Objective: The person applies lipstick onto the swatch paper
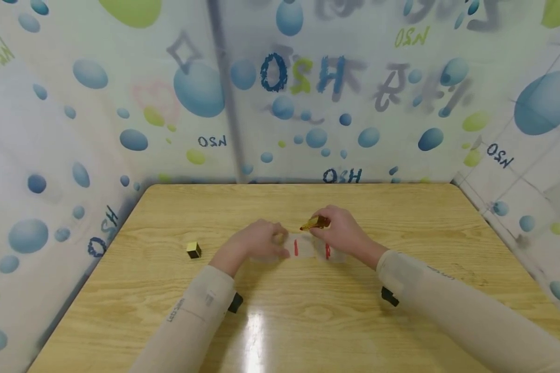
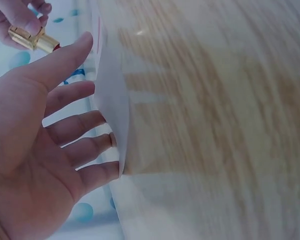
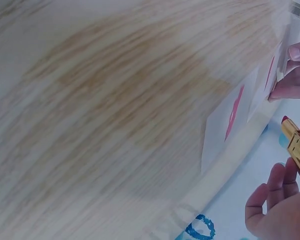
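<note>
In the head view, my right hand [image 1: 344, 229] grips a gold lipstick [image 1: 318, 223] above a white paper strip [image 1: 308, 247]. Its red tip points left, clear of the surface in the right wrist view, where the lipstick [image 3: 296, 141] shows its gold case. The strip bears two red strokes, and it cannot be told whether it is one piece or several. My left hand [image 1: 263, 238] rests at its left end. From the left wrist, the fingers of that hand [image 2: 45, 135] look extended, fingertips touching the paper [image 2: 113, 102] edge.
A small gold cube-shaped cap [image 1: 193, 250] stands on the wooden table [image 1: 168, 311], left of the left hand. Dark wrist devices [image 1: 389, 296] show under the sleeves. A patterned curtain [image 1: 280, 129] hangs behind the table's far edge.
</note>
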Demonstrator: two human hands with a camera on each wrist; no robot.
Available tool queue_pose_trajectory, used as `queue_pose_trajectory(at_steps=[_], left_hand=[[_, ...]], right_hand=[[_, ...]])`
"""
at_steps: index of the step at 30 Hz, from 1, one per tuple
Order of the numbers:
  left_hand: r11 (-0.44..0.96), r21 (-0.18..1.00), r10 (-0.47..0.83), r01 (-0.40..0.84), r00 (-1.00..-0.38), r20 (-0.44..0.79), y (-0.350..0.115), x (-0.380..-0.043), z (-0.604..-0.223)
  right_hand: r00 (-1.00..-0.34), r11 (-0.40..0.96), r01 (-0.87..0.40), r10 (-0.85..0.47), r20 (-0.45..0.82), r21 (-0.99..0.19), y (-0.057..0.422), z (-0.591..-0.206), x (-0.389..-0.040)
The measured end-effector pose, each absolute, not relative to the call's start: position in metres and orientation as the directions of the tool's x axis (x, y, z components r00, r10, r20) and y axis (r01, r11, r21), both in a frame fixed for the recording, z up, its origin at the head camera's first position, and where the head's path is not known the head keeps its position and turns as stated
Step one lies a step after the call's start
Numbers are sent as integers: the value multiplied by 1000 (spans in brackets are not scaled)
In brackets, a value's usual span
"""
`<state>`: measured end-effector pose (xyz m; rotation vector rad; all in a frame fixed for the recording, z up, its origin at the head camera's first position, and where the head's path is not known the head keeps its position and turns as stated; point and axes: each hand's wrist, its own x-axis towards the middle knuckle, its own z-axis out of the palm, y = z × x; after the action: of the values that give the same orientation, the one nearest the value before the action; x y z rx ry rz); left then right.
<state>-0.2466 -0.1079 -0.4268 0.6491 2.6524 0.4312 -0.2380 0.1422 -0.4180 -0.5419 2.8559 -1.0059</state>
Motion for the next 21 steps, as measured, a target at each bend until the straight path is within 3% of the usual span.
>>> queue_pose_trajectory(at_steps=[8,21], left_hand=[[824,423,513,376,-813,-277,-113,-250,-424],[841,376,500,388,-825,-266,-133,-247,-410]], right_hand=[[-935,716,-308,-349,62,-626,144,-415,-237],[-927,698,-336,-366,88,-632,144,-413,-240]])
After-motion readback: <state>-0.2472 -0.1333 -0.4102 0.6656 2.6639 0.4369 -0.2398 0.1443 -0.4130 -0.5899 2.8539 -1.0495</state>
